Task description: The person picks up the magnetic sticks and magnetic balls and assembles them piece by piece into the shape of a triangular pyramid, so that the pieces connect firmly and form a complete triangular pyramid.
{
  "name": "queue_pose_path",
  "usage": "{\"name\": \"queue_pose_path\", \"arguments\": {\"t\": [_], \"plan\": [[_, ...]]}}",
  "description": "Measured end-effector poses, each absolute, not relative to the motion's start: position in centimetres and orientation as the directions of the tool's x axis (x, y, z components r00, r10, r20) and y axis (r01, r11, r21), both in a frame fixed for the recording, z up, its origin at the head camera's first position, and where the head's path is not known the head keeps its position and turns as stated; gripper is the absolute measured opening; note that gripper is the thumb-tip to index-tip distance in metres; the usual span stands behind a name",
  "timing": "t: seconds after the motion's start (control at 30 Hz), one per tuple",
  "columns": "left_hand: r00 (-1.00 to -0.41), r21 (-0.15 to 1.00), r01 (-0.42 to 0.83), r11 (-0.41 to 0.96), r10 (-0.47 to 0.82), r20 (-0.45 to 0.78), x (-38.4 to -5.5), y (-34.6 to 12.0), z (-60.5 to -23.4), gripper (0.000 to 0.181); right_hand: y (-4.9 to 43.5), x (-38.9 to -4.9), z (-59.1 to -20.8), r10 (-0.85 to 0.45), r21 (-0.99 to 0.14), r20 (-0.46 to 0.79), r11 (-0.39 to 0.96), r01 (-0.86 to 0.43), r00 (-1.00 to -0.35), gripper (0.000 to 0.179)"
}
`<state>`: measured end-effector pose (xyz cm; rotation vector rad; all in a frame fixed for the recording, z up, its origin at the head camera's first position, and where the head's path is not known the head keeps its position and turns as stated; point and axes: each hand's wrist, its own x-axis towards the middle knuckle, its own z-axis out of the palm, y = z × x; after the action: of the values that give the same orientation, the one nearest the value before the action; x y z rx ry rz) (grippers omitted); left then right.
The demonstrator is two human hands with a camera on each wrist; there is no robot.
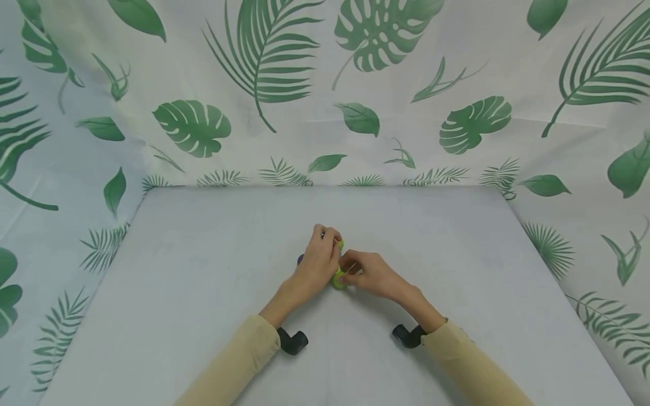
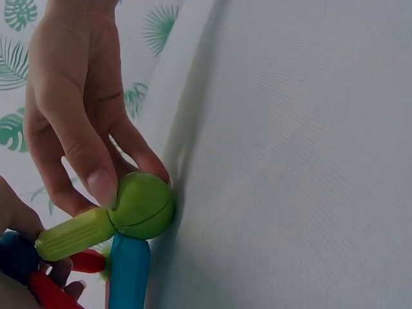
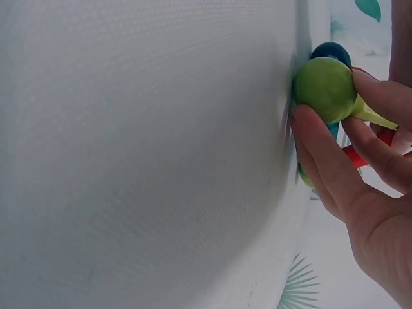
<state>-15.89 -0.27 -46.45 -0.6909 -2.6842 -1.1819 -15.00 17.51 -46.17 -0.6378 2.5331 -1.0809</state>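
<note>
A toy structure of coloured sticks and balls sits on the table in front of me. A green ball (image 2: pixel 143 206) joins a yellow-green stick (image 2: pixel 74 235) and a blue stick (image 2: pixel 129 273) at its near end. My right hand (image 1: pixel 373 274) pinches this ball between thumb and fingers. My left hand (image 1: pixel 316 256) covers much of the structure from above and grips it around a dark blue ball (image 2: pixel 16 256). A red stick (image 3: pixel 359 156) and another green ball (image 3: pixel 305 176) show farther along, beyond the right fingers.
The white tabletop (image 1: pixel 203 254) spreads around both hands. Leaf-patterned cloth (image 1: pixel 294 129) rises behind it and at both sides. Black curved pieces (image 1: pixel 294 341) stick out at both wrists, by the beige sleeves (image 1: pixel 233 361).
</note>
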Motion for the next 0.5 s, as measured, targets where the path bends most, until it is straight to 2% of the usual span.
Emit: {"name": "queue_pose_path", "arguments": {"t": [0.17,0.4,0.5], "plan": [[-0.908,0.674,0.417,0.61,0.319,0.273,-15.75,0.0,-46.44,0.012,17.46,-14.89,-46.31,-0.504,-0.733,-0.107,0.623,-0.275,-0.857,0.018],[-0.911,0.622,0.411,0.667,0.314,0.266,-15.73,0.08,-46.4,0.011,17.34,-14.83,-46.4,-0.488,-0.721,-0.108,0.638,-0.269,-0.866,0.02],[-0.907,0.633,0.415,0.653,0.348,0.236,-15.86,-0.3,-46.37,0.02,17.38,-14.78,-46.3,-0.493,-0.724,-0.098,0.631,-0.278,-0.865,0.019]]}}
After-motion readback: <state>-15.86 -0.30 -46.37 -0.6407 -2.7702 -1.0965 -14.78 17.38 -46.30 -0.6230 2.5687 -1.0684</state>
